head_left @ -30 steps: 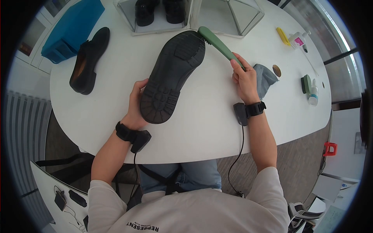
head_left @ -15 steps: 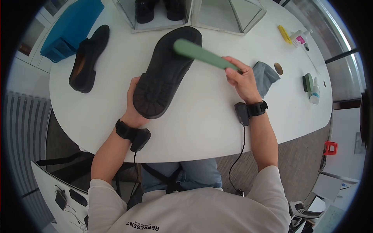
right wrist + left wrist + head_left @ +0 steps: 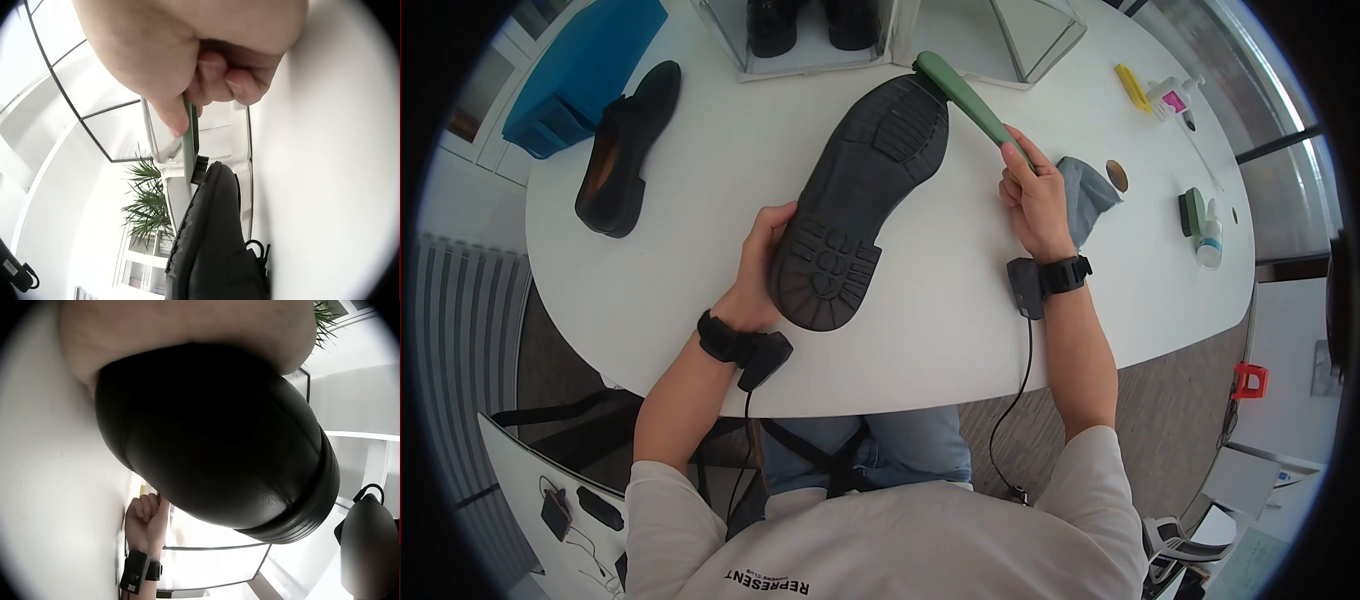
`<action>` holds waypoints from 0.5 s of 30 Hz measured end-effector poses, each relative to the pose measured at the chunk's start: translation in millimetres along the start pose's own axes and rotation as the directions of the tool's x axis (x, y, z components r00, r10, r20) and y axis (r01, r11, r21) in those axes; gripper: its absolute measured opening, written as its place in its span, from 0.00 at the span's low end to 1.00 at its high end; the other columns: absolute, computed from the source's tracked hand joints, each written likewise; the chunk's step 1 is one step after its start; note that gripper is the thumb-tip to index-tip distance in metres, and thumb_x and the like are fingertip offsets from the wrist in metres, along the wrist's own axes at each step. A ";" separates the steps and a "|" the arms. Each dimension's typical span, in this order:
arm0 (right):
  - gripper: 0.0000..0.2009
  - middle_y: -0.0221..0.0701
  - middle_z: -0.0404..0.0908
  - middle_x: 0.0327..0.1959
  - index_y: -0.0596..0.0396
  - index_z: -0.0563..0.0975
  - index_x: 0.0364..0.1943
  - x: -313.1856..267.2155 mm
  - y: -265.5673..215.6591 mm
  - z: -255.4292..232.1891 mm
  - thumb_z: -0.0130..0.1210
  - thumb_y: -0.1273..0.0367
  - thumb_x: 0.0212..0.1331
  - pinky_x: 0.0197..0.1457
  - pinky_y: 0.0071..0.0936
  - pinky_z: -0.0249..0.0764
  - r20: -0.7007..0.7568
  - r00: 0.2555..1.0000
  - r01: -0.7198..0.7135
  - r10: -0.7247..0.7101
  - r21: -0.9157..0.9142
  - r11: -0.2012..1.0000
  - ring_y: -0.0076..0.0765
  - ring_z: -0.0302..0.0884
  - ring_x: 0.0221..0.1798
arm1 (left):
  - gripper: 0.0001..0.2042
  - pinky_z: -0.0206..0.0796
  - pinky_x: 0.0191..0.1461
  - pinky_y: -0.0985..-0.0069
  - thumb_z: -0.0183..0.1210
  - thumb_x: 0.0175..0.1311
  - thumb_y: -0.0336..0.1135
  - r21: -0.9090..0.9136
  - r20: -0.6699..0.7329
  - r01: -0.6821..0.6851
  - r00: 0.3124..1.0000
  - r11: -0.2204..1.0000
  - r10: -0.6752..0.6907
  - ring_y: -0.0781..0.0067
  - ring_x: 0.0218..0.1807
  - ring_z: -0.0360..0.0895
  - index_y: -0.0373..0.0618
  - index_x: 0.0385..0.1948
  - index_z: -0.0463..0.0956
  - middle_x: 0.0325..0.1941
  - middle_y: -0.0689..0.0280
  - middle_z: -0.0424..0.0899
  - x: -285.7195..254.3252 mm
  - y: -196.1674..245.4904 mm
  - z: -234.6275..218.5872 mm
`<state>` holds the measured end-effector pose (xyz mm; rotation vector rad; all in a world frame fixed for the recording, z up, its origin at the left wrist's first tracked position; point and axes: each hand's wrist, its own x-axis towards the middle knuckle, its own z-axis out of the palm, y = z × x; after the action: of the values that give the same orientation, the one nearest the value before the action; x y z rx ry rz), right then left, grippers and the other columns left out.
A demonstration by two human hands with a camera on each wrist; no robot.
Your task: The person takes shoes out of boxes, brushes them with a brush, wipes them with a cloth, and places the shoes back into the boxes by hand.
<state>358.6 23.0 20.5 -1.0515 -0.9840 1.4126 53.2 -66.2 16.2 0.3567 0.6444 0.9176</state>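
Note:
A black shoe (image 3: pixel 860 190) is held sole up above the table, its heel toward the person. The left hand (image 3: pixel 755 270) grips it at the heel end, with part of the hand hidden behind the shoe; the left wrist view shows the dark heel leather (image 3: pixel 212 437) against the palm. In the right hand (image 3: pixel 1037 205) is the handle of a green brush (image 3: pixel 970 105), pinched between thumb and fingers. The bristles (image 3: pixel 199 170) meet the edge of the shoe's toe in the right wrist view.
Another black shoe (image 3: pixel 628 150) lies at the left beside a blue case (image 3: pixel 585 75). A clear box (image 3: pixel 810 72) holding black shoes stands at the back. Grey cloth (image 3: pixel 1085 197) lies by the right hand; a second brush (image 3: pixel 1192 213) and bottle (image 3: pixel 1210 245) are farther right.
The green brush swept left over the sole, then back right to the toe. The shoe tilted away and turned back, its sole again facing up, with its toe slightly farther right.

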 end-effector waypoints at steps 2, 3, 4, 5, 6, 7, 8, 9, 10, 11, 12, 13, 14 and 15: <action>0.20 0.14 0.59 0.19 0.60 0.72 0.57 -1.4 -1.8 0.0 0.58 0.69 0.62 0.23 0.16 0.50 0.013 1.000 -0.004 0.004 0.025 1.000 0.12 0.49 0.19 | 0.27 0.72 0.50 0.71 0.42 0.66 0.53 0.010 -0.008 0.000 1.000 1.000 0.000 0.67 0.44 0.80 0.37 0.51 0.72 0.46 0.58 0.81 0.6 -0.6 1.3; 0.20 0.14 0.60 0.20 0.60 0.72 0.57 -3.4 -1.7 1.3 0.58 0.69 0.62 0.23 0.16 0.50 0.052 0.998 -0.019 0.017 0.049 0.999 0.12 0.49 0.19 | 0.26 0.72 0.50 0.71 0.42 0.66 0.53 0.021 -0.018 0.005 1.000 1.000 -0.005 0.67 0.44 0.80 0.37 0.51 0.72 0.46 0.58 0.81 0.1 -0.4 2.4; 0.20 0.15 0.61 0.20 0.61 0.72 0.57 -4.1 -2.2 2.5 0.57 0.69 0.62 0.24 0.16 0.50 0.093 0.995 -0.035 0.028 0.073 0.997 0.12 0.49 0.19 | 0.26 0.72 0.50 0.71 0.42 0.66 0.53 0.023 -0.018 0.002 1.000 1.000 -0.001 0.67 0.44 0.80 0.37 0.51 0.72 0.46 0.58 0.81 -0.2 0.2 3.6; 0.20 0.15 0.61 0.20 0.61 0.72 0.57 -3.8 -3.6 3.1 0.57 0.69 0.62 0.24 0.16 0.50 0.093 0.995 -0.032 0.025 0.075 0.997 0.12 0.49 0.19 | 0.24 0.74 0.48 0.72 0.43 0.66 0.51 -0.007 -0.018 -0.007 1.000 1.000 0.007 0.67 0.43 0.81 0.38 0.48 0.74 0.45 0.57 0.82 -0.3 0.7 4.5; 0.19 0.15 0.62 0.20 0.61 0.73 0.56 -4.5 -4.4 3.3 0.58 0.70 0.61 0.24 0.15 0.50 0.140 0.990 -0.020 0.012 0.051 0.999 0.12 0.50 0.20 | 0.22 0.76 0.46 0.72 0.45 0.66 0.49 -0.038 -0.020 -0.012 1.000 0.999 0.011 0.66 0.41 0.82 0.38 0.45 0.77 0.44 0.57 0.83 -0.2 0.7 4.4; 0.19 0.15 0.64 0.21 0.60 0.73 0.56 -7.6 -5.1 4.2 0.58 0.70 0.61 0.24 0.15 0.50 0.183 0.983 -0.010 0.005 0.027 1.000 0.12 0.51 0.20 | 0.22 0.76 0.46 0.72 0.45 0.66 0.49 -0.039 -0.022 -0.006 1.000 0.999 0.005 0.66 0.41 0.82 0.38 0.45 0.77 0.44 0.57 0.83 -0.4 0.7 4.5; 0.19 0.15 0.64 0.21 0.60 0.73 0.56 -11.5 -5.2 5.4 0.58 0.70 0.61 0.24 0.15 0.50 0.178 0.984 -0.017 0.011 0.027 1.000 0.12 0.51 0.20 | 0.23 0.74 0.48 0.72 0.44 0.66 0.50 -0.074 -0.027 -0.009 1.000 0.997 0.007 0.67 0.43 0.81 0.38 0.48 0.74 0.45 0.58 0.82 -0.4 1.2 5.8; 0.19 0.16 0.66 0.22 0.60 0.74 0.55 -14.6 -5.3 8.3 0.59 0.70 0.60 0.24 0.15 0.51 0.233 0.972 -0.027 0.027 -0.006 1.000 0.12 0.52 0.20 | 0.25 0.72 0.50 0.71 0.42 0.66 0.51 -0.110 -0.032 -0.016 0.999 0.994 0.012 0.68 0.44 0.80 0.37 0.50 0.72 0.46 0.58 0.81 0.0 1.4 6.1; 0.19 0.17 0.68 0.22 0.60 0.75 0.54 -16.0 -5.2 11.1 0.60 0.71 0.58 0.24 0.15 0.52 0.290 0.956 -0.033 0.043 -0.037 0.999 0.13 0.53 0.20 | 0.25 0.72 0.50 0.71 0.42 0.66 0.51 -0.112 -0.036 -0.016 0.999 0.994 0.012 0.68 0.44 0.80 0.37 0.50 0.72 0.46 0.58 0.81 0.0 1.3 5.1; 0.19 0.17 0.68 0.22 0.60 0.75 0.54 -16.6 -5.2 10.7 0.60 0.71 0.58 0.24 0.15 0.52 0.292 0.955 -0.037 0.046 -0.036 0.999 0.13 0.53 0.20 | 0.24 0.72 0.51 0.71 0.42 0.66 0.50 -0.132 -0.002 -0.032 0.999 0.991 0.032 0.68 0.45 0.79 0.38 0.50 0.73 0.46 0.59 0.81 -0.7 1.5 3.9; 0.19 0.17 0.69 0.23 0.60 0.76 0.53 -17.3 -6.4 9.1 0.60 0.71 0.57 0.24 0.15 0.52 0.332 0.942 -0.026 0.053 -0.083 0.996 0.12 0.54 0.21 | 0.24 0.72 0.52 0.71 0.42 0.67 0.50 -0.152 0.034 -0.047 0.998 0.987 0.053 0.68 0.46 0.79 0.38 0.50 0.73 0.47 0.59 0.80 -1.4 1.8 2.7; 0.18 0.18 0.71 0.23 0.59 0.77 0.52 -16.9 -8.9 7.6 0.61 0.71 0.56 0.24 0.15 0.53 0.371 0.927 -0.010 0.059 -0.132 0.991 0.12 0.55 0.21 | 0.24 0.72 0.52 0.71 0.42 0.67 0.50 -0.153 0.036 -0.050 0.998 0.987 0.057 0.68 0.46 0.79 0.38 0.50 0.73 0.47 0.59 0.80 -0.2 1.4 -0.9; 0.18 0.18 0.71 0.23 0.59 0.77 0.52 -17.0 -10.1 6.6 0.61 0.71 0.56 0.24 0.15 0.53 0.375 0.926 -0.005 0.055 -0.135 0.991 0.12 0.55 0.21 | 0.24 0.72 0.52 0.72 0.42 0.67 0.50 -0.212 0.092 -0.043 0.994 0.976 0.064 0.69 0.46 0.79 0.38 0.49 0.74 0.47 0.59 0.80 1.7 0.6 -6.3; 0.18 0.18 0.72 0.24 0.59 0.77 0.52 -17.9 -9.8 5.5 0.61 0.71 0.55 0.24 0.15 0.53 0.403 0.913 0.026 0.067 -0.220 0.975 0.12 0.56 0.21 | 0.24 0.71 0.53 0.72 0.43 0.67 0.50 -0.268 0.145 -0.032 0.987 0.963 0.073 0.69 0.46 0.79 0.38 0.49 0.74 0.48 0.60 0.80 2.9 0.6 -9.4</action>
<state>356.8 6.0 32.9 -0.9421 -1.4664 1.6047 48.0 -63.3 8.4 0.2027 0.3651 1.0033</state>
